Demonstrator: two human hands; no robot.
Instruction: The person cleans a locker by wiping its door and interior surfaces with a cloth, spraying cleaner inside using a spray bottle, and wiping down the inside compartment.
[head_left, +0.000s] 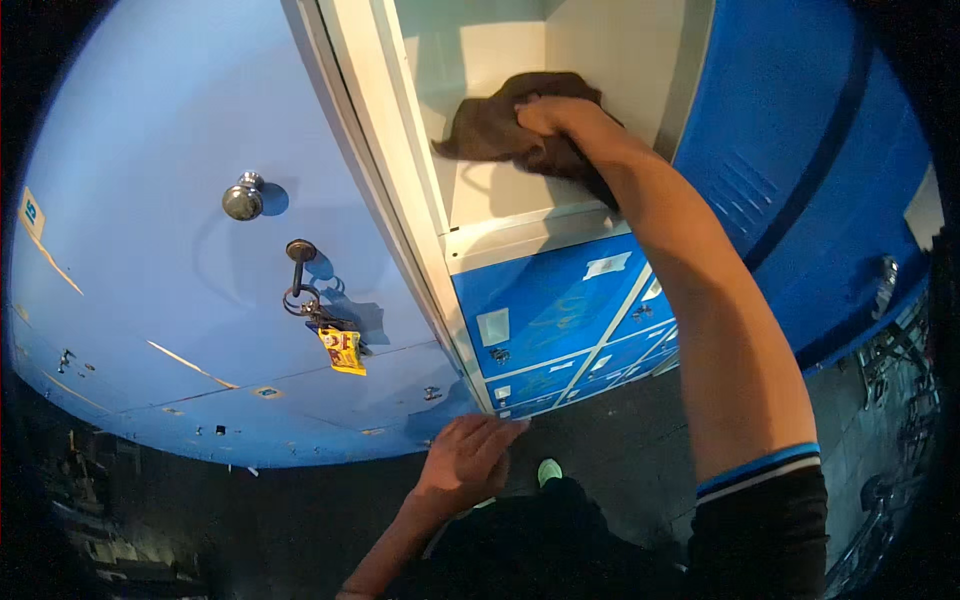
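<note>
Inside an open locker compartment (510, 195) with cream walls, my right hand (544, 116) grips a dark brown cloth (491, 131), which drapes towards the compartment's front edge. My left hand (472, 457) hangs low before the lockers, its fingers bent together; whether it holds anything small does not show. To the left is a light blue locker door (187, 262) with a round metal knob (244, 199). A key (300, 274) sits in its lock, with a ring and a yellow packet-shaped key charm (343, 351) hanging from it.
Closed blue locker doors (540, 307) with small locks and paper tags lie below the compartment. A large blue door (795, 150) with a metal handle (886, 285) stands to the right. Dark floor (622, 427) and a light green shoe tip (550, 471) show below.
</note>
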